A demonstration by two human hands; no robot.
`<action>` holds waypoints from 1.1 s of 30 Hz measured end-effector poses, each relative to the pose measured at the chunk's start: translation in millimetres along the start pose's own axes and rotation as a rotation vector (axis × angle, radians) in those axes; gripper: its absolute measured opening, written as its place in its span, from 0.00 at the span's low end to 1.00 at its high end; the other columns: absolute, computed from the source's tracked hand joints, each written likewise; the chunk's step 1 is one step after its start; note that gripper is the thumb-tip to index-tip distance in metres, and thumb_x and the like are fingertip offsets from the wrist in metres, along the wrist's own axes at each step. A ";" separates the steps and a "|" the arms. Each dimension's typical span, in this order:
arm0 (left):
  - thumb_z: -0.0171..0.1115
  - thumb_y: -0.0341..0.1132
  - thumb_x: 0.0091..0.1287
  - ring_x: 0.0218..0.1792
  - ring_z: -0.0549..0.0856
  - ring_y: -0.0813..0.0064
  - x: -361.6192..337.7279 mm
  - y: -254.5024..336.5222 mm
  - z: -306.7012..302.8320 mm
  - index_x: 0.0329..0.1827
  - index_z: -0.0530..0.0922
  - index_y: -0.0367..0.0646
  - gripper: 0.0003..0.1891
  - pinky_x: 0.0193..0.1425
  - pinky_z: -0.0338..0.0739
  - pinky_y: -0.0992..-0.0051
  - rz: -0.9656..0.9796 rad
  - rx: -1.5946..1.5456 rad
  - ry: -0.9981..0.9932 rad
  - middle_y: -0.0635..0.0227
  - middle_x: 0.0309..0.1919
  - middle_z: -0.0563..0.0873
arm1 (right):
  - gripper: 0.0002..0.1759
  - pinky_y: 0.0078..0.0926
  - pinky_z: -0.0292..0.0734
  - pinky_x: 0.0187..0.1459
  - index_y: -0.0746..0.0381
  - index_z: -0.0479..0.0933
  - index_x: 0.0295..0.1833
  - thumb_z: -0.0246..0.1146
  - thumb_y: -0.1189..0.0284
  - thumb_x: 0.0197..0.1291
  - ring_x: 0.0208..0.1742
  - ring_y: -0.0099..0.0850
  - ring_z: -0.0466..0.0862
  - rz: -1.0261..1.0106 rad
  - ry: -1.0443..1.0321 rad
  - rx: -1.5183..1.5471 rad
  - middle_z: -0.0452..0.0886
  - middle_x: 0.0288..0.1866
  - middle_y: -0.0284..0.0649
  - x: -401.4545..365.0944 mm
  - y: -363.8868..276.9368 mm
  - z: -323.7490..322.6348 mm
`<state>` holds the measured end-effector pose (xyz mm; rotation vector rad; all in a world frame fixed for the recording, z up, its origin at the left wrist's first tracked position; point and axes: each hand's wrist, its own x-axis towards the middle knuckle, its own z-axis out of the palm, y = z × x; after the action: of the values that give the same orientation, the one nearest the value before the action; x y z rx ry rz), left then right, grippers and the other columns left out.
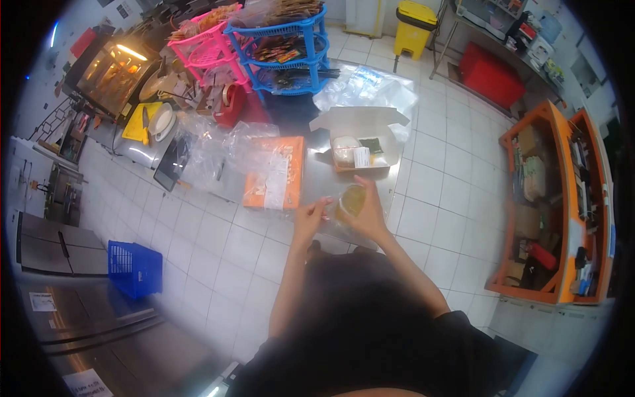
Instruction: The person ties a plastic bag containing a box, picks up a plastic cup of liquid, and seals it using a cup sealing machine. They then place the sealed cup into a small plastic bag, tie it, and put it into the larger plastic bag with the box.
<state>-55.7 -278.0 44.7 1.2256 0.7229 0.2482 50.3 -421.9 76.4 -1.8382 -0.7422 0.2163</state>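
The person is standing at the near edge of a steel table (316, 173), working with both hands just above it. The right hand (369, 213) is gripping a small round cup (352, 198) of yellowish contents, fingers wrapping around its right side and holding it roughly level. The left hand (308, 220) is reaching in from the left, fingertips bending toward a bit of clear plastic (329, 206) beside the cup. The view is too blurred to tell whether they are pinching it or only touching it.

Just beyond the hands, an open takeaway box (360, 126) is sitting with food inside, and an orange box (291, 155) under a plastic sheet is lying to the left. Blue and pink racks (305, 26) are standing at the far end.

Judging from this, the cup is being wrapped or bagged. A next move is calling for a level cup and for the left fingers to get a sure hold on the plastic.
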 end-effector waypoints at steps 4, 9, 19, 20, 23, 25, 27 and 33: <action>0.59 0.47 0.74 0.25 0.72 0.89 -3.5 -2.3 9.1 0.50 0.87 0.41 0.18 0.29 0.68 0.84 0.076 0.129 0.112 0.80 0.21 0.74 | 0.53 0.40 0.73 0.59 0.59 0.55 0.72 0.78 0.69 0.42 0.63 0.46 0.73 -0.073 -0.187 -0.175 0.65 0.66 0.53 -0.3 13.3 5.6; 0.58 0.47 0.74 0.21 0.70 0.91 -19.1 11.6 17.3 0.44 0.88 0.40 0.19 0.24 0.61 0.83 0.298 0.268 0.240 0.79 0.18 0.75 | 0.55 0.41 0.75 0.55 0.58 0.52 0.73 0.79 0.65 0.42 0.61 0.46 0.76 -0.018 -0.320 0.081 0.67 0.67 0.52 32.3 20.6 -7.2; 0.55 0.44 0.76 0.23 0.75 0.88 -36.4 65.7 30.6 0.28 0.85 0.29 0.25 0.25 0.69 0.81 0.356 0.076 0.133 0.58 0.36 0.90 | 0.50 0.49 0.79 0.50 0.56 0.55 0.66 0.80 0.65 0.42 0.54 0.53 0.82 0.138 -0.341 -0.479 0.80 0.55 0.53 35.9 -10.0 -11.7; 0.54 0.43 0.76 0.24 0.75 0.87 -34.4 64.3 27.3 0.29 0.85 0.29 0.25 0.26 0.72 0.81 0.379 0.050 0.139 0.56 0.39 0.90 | 0.47 0.48 0.81 0.47 0.56 0.56 0.65 0.79 0.66 0.44 0.50 0.52 0.84 0.059 -0.228 -0.581 0.81 0.51 0.53 32.3 -20.1 -13.5; 0.56 0.43 0.76 0.26 0.77 0.87 -23.5 68.6 13.9 0.33 0.85 0.30 0.23 0.29 0.73 0.81 0.346 0.013 0.124 0.57 0.42 0.90 | 0.39 0.42 0.84 0.39 0.56 0.57 0.64 0.73 0.72 0.51 0.37 0.46 0.87 0.576 -0.607 -0.267 0.83 0.37 0.49 52.3 -66.2 -55.0; 0.57 0.43 0.75 0.26 0.77 0.87 -23.1 68.7 14.2 0.35 0.85 0.30 0.21 0.29 0.74 0.82 0.343 0.091 0.094 0.57 0.42 0.90 | 0.36 0.36 0.81 0.34 0.58 0.58 0.63 0.72 0.73 0.52 0.31 0.40 0.86 0.495 -0.549 -0.257 0.80 0.28 0.43 53.2 -74.4 -74.2; 0.58 0.42 0.75 0.25 0.77 0.86 -25.3 68.4 16.2 0.36 0.85 0.30 0.20 0.30 0.74 0.82 0.338 0.172 0.064 0.57 0.42 0.90 | 0.34 0.30 0.79 0.30 0.59 0.60 0.62 0.71 0.74 0.53 0.25 0.35 0.84 0.414 -0.491 -0.243 0.78 0.19 0.37 53.0 -88.3 -85.6; 0.69 0.38 0.67 0.26 0.85 0.81 -46.5 97.7 23.2 0.36 0.83 0.31 0.14 0.32 0.77 0.80 0.490 0.489 0.167 0.64 0.27 0.88 | 0.27 0.25 0.78 0.33 0.58 0.63 0.60 0.65 0.81 0.56 0.33 0.27 0.83 0.108 -0.403 -0.086 0.79 0.28 0.37 35.0 -105.9 -99.6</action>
<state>-56.7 -287.3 155.0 1.8635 0.6341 0.6079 85.0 -456.7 217.7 -1.9421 -0.9400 0.6476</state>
